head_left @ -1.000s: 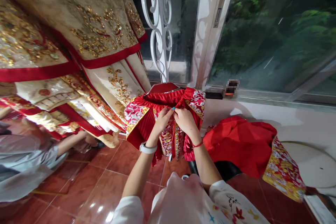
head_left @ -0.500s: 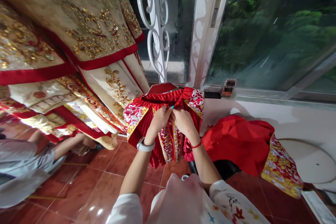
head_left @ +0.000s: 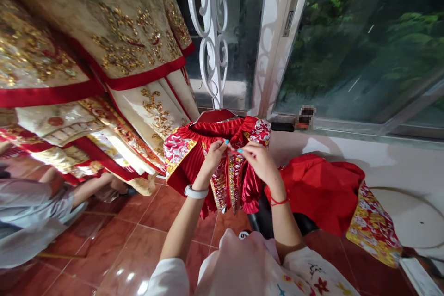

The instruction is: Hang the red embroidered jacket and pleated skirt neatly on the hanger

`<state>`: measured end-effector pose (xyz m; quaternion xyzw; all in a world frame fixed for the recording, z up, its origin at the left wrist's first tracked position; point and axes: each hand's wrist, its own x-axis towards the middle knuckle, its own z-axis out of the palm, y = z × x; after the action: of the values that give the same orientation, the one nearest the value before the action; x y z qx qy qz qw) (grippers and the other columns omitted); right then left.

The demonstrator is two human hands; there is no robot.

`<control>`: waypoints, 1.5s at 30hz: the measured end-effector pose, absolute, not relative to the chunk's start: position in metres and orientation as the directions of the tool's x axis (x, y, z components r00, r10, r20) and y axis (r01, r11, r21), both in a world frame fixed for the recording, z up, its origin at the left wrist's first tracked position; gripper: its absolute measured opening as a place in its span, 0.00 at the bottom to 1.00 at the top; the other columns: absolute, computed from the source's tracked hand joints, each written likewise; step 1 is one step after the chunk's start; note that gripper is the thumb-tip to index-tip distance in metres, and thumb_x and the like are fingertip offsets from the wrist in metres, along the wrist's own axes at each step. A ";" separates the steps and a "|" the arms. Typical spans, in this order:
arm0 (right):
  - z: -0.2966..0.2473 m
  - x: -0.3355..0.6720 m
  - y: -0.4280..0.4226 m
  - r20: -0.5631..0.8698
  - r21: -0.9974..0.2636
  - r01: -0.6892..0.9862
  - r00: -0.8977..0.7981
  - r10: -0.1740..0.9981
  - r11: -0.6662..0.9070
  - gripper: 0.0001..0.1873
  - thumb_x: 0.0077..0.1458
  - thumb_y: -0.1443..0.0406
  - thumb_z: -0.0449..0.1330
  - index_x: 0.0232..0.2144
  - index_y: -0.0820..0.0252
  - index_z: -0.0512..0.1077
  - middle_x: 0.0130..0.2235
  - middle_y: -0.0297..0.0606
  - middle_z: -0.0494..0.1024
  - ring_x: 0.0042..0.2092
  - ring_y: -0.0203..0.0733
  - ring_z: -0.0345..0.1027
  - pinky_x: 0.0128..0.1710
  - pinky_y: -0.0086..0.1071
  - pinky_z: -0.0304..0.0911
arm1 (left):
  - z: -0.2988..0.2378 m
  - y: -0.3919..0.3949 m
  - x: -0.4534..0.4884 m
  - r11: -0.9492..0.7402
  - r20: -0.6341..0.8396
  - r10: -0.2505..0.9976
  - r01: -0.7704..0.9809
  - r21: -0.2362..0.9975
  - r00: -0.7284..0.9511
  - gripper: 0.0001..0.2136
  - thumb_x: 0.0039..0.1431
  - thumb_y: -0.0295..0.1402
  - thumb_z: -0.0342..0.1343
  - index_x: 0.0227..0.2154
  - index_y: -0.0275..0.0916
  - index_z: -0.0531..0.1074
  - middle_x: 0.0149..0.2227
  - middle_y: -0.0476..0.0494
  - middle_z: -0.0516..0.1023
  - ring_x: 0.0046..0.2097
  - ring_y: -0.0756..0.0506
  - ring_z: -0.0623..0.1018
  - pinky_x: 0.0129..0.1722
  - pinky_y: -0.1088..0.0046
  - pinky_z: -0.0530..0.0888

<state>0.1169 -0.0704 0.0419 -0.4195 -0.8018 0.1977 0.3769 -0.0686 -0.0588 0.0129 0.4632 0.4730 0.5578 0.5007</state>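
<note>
A red pleated skirt (head_left: 194,159) with gold and silver embroidered panels hangs from a red hanger (head_left: 214,115) in front of me. My left hand (head_left: 213,157) pinches the skirt's waistband near the middle, fingers closed on the cloth. My right hand (head_left: 258,159) is just to its right, its fingers pinched on a thin red tie or cord of the skirt, pulled a little away from the left hand. A white watch sits on my left wrist, a red string on my right.
Cream and gold embroidered robes (head_left: 114,41) hang at the left. A second red garment (head_left: 322,192) lies over a dark stool at the right. Another person's arm and grey clothing (head_left: 41,206) lie low at the left. A window and white scrolled ironwork (head_left: 211,32) stand behind.
My right hand has drawn to the right, away from the left hand, pulling at the waistband. The left hand stays on the skirt.
</note>
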 end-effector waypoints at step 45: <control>-0.016 0.060 -0.058 0.065 -0.973 -0.231 -0.250 0.966 0.006 0.16 0.44 0.55 0.69 0.33 0.59 0.76 0.31 0.37 0.82 0.33 0.44 0.77 0.37 0.36 0.72 | 0.031 -0.069 -0.076 -0.087 0.092 0.996 0.202 0.976 -0.015 0.16 0.57 0.43 0.59 0.21 0.37 0.70 0.20 0.51 0.68 0.26 0.50 0.66 0.27 0.75 0.63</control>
<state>0.0604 -0.0582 -0.0155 -0.3614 -0.5085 0.6053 0.4944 -0.0764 -0.0685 0.0312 0.5638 0.5311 0.4749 0.4178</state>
